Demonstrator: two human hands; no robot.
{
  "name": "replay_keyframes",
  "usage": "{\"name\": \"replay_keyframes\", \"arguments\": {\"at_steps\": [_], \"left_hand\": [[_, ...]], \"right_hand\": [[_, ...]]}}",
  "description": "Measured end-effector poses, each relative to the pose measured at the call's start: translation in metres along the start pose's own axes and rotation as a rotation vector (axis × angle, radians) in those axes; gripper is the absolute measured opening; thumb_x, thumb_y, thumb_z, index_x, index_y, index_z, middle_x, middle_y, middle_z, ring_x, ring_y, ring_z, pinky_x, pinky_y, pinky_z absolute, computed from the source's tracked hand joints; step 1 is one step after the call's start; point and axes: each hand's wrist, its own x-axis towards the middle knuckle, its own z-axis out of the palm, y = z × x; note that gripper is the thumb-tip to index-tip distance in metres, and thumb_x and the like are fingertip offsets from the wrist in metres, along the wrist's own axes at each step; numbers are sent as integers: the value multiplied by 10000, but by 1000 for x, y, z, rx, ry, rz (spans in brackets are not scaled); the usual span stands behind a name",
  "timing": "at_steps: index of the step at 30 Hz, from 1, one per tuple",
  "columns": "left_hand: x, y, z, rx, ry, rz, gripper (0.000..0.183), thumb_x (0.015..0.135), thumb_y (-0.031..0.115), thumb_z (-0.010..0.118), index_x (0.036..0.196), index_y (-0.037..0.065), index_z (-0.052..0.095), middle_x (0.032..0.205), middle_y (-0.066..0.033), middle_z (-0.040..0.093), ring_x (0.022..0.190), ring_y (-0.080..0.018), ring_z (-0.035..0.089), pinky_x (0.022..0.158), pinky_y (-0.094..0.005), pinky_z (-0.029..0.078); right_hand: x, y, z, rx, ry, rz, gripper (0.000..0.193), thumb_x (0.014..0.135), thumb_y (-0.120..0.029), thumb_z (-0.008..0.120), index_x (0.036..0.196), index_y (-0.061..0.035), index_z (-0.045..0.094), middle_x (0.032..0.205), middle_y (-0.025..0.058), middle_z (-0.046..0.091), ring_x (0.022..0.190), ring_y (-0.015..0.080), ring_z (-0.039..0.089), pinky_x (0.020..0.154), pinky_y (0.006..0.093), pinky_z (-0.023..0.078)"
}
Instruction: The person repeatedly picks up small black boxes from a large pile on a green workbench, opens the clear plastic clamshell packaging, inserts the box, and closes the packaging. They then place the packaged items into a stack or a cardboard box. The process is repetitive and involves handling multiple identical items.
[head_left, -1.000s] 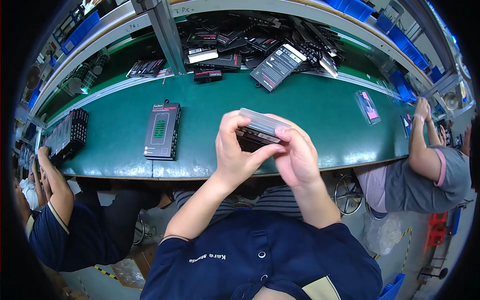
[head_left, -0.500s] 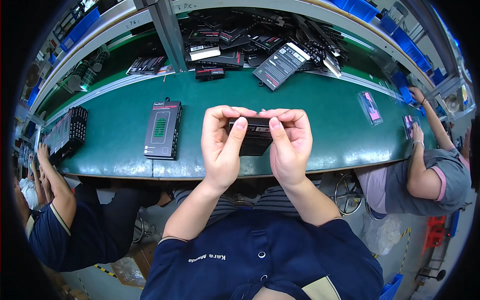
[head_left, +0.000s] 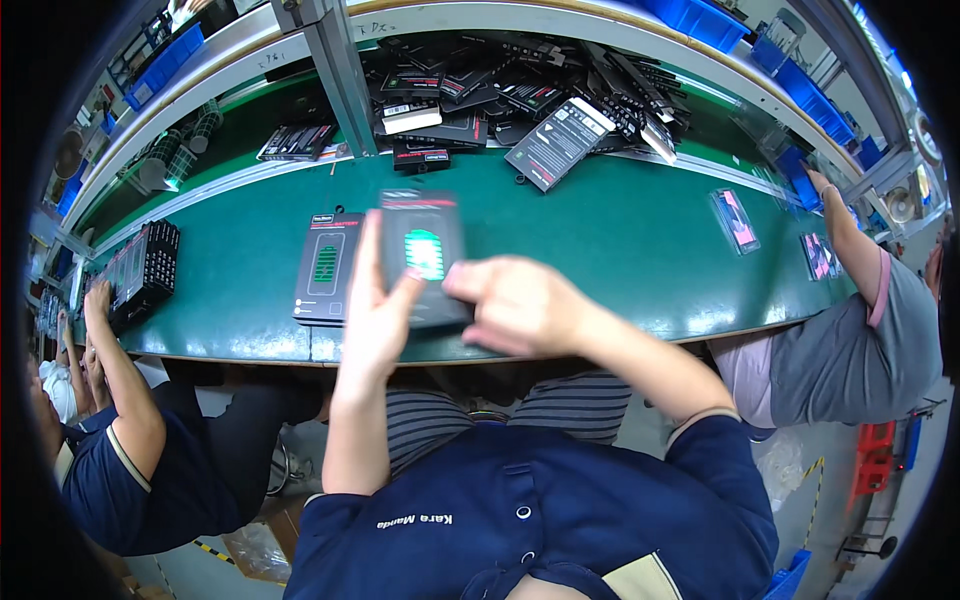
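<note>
Over the near edge of the green bench (head_left: 620, 230), the left hand (head_left: 375, 320) now props the black box (head_left: 420, 255) upright, fingers closed along its side; half a second ago both hands gripped it flat. The right hand (head_left: 515, 305) has let go, its fingers loosely curled just beside the box, so the closing looks finished.

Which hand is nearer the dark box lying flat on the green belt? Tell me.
Left. The left hand is just right of the dark box lying flat, almost beside it; the right hand is farther right.
</note>
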Motion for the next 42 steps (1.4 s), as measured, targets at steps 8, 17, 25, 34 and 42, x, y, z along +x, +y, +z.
{"name": "replay_keyframes", "arguments": {"at_steps": [8, 17, 25, 34, 42], "left_hand": [[21, -3, -77, 1270, 422, -169, 424, 908, 216, 688, 1278, 17, 633, 1316, -231, 564, 1213, -420, 539, 1010, -509, 435], [10, -17, 61, 1059, -206, 375, 780, 854, 533, 695, 1464, 101, 473, 1511, -317, 349, 1420, -496, 311, 1169, -602, 226], [-6, 22, 34, 1062, -466, 201, 674, 785, 383, 802, 1354, 109, 567, 1416, -302, 466, 1317, -431, 474, 1121, -592, 335], [8, 3, 36, 743, -523, 323, 710, 692, 323, 864, 1228, -12, 541, 1269, -166, 561, 1177, -346, 529, 1060, -468, 412], [9, 6, 30, 759, -576, 305, 837, 613, 383, 890, 1302, 0, 607, 1221, -139, 577, 1126, -311, 539, 1016, -428, 434]], "right_hand": [[-42, 162, -78, -712, 163, 858, 847, 867, -494, 703, 1517, -78, 354, 1542, 221, 371, 1477, 395, 264, 1184, 618, 146], [-57, 54, -47, -438, -72, 552, 477, 893, -296, 685, 1299, -73, 572, 1247, 159, 613, 1254, 355, 529, 1157, 554, 278], [-236, 106, -209, -1451, 3, 1306, 457, 960, -322, 561, 1282, -1, 598, 1402, 230, 543, 1289, 391, 513, 1101, 522, 368], [-102, -25, -83, -895, -64, 889, 278, 836, -177, 709, 1078, -46, 664, 1170, 167, 617, 1099, 358, 559, 939, 482, 435], [-87, -29, -76, -72, -165, 880, 308, 597, -160, 778, 765, -81, 532, 1252, 125, 608, 1193, 334, 538, 1136, 555, 296]]}}
